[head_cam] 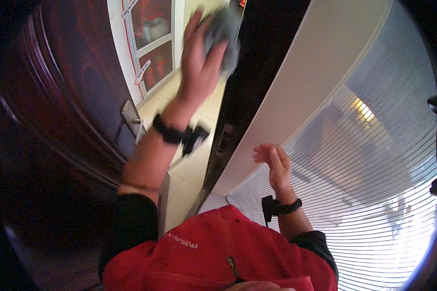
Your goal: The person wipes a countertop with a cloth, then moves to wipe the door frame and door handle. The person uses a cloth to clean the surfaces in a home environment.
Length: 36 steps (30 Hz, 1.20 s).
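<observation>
My left hand (202,65) is raised at the top middle, blurred, gripping a grey cloth (223,36) against or close to the dark door frame (266,47); whether the cloth touches the frame is unclear. Lower and to the right, my right hand (275,162) hangs in the air with its fingers slightly curled and holds nothing. It is near the pale wall strip and a ribbed translucent panel (349,156). Each wrist wears a black strap with a small device.
A dark wooden door (76,72) with a metal lever handle (138,125) stands open at left. Through the doorway are a tiled floor (193,163) and a glass-fronted cabinet (156,47) with red items inside. A strike plate (224,138) sits in the door frame.
</observation>
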### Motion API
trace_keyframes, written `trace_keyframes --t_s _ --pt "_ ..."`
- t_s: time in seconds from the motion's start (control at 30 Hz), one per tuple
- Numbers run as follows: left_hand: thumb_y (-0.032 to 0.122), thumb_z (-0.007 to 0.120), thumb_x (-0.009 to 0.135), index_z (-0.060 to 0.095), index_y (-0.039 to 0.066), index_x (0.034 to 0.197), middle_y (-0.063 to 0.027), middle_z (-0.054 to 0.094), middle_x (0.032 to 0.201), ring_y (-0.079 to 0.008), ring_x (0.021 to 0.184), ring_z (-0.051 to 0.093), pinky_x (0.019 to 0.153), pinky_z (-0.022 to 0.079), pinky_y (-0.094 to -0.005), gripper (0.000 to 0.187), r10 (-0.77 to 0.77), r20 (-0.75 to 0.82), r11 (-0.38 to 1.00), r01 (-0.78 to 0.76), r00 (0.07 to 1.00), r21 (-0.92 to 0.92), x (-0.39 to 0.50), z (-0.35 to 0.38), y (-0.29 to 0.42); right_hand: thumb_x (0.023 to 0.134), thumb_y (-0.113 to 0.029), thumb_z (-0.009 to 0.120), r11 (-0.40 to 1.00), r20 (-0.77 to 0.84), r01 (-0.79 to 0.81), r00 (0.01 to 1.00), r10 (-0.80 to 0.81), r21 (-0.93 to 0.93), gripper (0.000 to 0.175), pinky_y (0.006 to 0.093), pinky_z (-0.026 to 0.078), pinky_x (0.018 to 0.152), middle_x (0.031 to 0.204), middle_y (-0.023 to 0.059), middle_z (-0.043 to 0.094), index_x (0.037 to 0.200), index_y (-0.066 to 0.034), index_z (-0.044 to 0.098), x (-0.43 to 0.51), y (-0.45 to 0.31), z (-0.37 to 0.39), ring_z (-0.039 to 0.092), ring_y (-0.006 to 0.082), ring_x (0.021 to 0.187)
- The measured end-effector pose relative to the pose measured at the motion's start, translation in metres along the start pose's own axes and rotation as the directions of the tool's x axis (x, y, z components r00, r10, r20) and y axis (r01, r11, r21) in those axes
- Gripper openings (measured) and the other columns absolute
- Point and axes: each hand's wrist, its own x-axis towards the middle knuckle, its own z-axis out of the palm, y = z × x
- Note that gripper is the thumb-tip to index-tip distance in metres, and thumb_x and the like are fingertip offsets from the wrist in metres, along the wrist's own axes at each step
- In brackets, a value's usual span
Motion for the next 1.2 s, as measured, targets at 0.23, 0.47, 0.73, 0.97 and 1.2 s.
trace_keyframes --t_s 0.23,0.47,0.73,0.97,1.2 --pt "0.0 0.05 0.088 0.03 0.008 0.143 -0.0226 0.021 0.151 -0.0433 0.138 0.021 0.114 0.024 -0.0462 0.059 0.214 0.152 0.953 -0.24 0.965 0.183 0.033 0.082 0.0 0.1 -0.03 0.045 0.995 0.076 0.042 0.996 -0.036 -0.09 0.039 0.033 0.051 0.079 0.098 0.0152 0.068 0.102 0.0054 0.062 -0.004 -0.009 -0.046 0.065 0.0205 0.084" --pt "-0.008 0.059 0.076 0.051 0.014 0.129 -0.0133 0.018 0.155 -0.0433 0.141 0.015 0.113 0.029 -0.0509 0.058 -0.175 0.289 0.97 0.114 0.941 0.217 -0.16 0.036 -0.012 0.1 -0.032 0.045 0.992 0.043 -0.126 0.991 0.127 -0.032 0.042 0.0335 0.051 0.078 0.096 0.0161 0.068 0.1 0.0056 0.063 -0.006 0.007 -0.049 0.064 0.0207 0.083" --pt "-0.008 0.058 0.077 0.06 0.012 0.115 -0.0151 0.04 0.144 -0.0424 0.13 0.039 0.099 0.048 -0.0422 0.043 -0.498 0.689 0.864 0.232 0.526 0.447 -0.324 -0.04 -0.017 0.102 -0.029 0.041 0.984 0.071 -0.117 0.989 0.127 -0.133 0.04 0.0336 0.051 0.079 0.094 0.0164 0.067 0.099 0.0053 0.063 -0.016 0.013 -0.065 0.064 0.0215 0.083" --pt "-0.001 0.058 0.085 0.046 0.008 0.134 -0.0225 0.035 0.145 -0.0364 0.136 0.033 0.111 0.029 -0.0429 0.051 -0.177 0.021 0.931 0.161 0.984 0.327 -0.059 -0.018 -0.037 0.093 -0.006 0.049 0.855 -0.152 0.406 0.869 -0.471 -0.323 0.02 0.0392 0.047 0.092 0.114 0.0174 0.062 0.107 0.0034 0.061 0.018 -0.017 -0.09 0.06 0.0256 0.103" --pt "0.019 0.053 0.094 0.039 0.008 0.14 -0.023 0.041 0.141 -0.0359 0.135 0.035 0.11 0.03 -0.0387 0.05 0.415 -0.122 0.903 -0.393 0.901 0.173 0.261 0.039 -0.021 0.08 -0.001 0.061 0.424 0.192 0.477 0.806 -0.56 -0.77 0.087 0.0478 0.016 0.114 0.156 0.0217 -0.004 0.151 -0.0087 0.01 0.055 -0.031 -0.085 0.0 0.0383 0.144"
